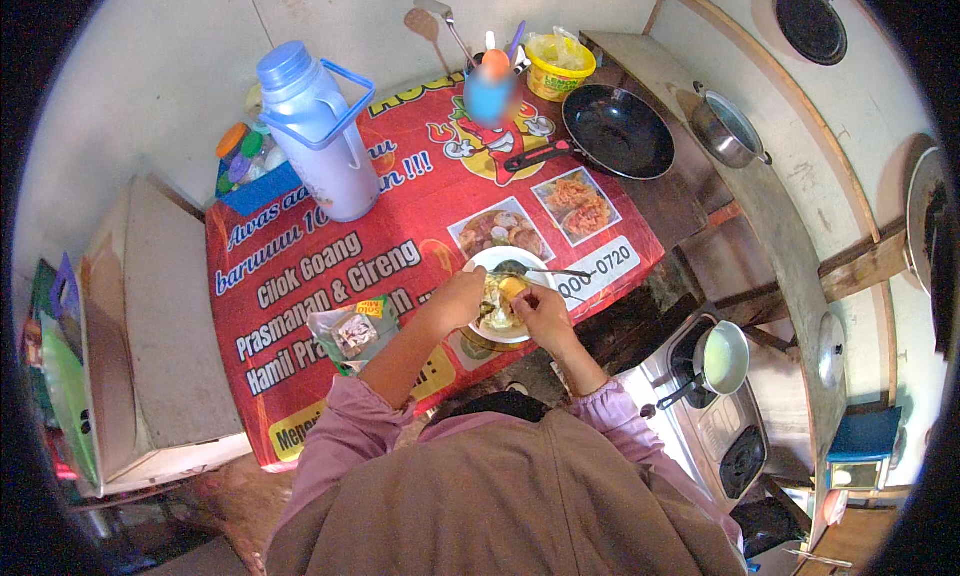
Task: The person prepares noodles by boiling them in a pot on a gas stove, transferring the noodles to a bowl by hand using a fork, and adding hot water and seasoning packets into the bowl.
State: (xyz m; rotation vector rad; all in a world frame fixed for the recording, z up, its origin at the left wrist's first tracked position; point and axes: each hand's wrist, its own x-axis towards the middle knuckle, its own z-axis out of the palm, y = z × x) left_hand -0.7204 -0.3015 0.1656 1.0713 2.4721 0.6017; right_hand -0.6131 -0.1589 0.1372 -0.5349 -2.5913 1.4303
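A round white bowl [501,337] with food in it stands near the front edge of a table covered with a red printed banner [405,201]. My left hand [463,295] is at the bowl's left rim, its fingertips on or near the rim; whether it grips is hidden. Over the right side of the bowl, my right hand [541,313] pinches a small yellow-orange piece of food [512,287]. A dark ladle or spoon [512,267] rests in the bowl, its handle sticking out to the right. An opened instant noodle packet [355,332] lies left of my left forearm.
A blue thermos jug [322,141] and a blue basket [259,190] of lidded jars stand back left. Behind the bowl are a black frying pan [619,132], a yellow tub [556,77] and a utensil holder [489,100]. A saucepan [724,358] sits on the gas stove [720,426] at right.
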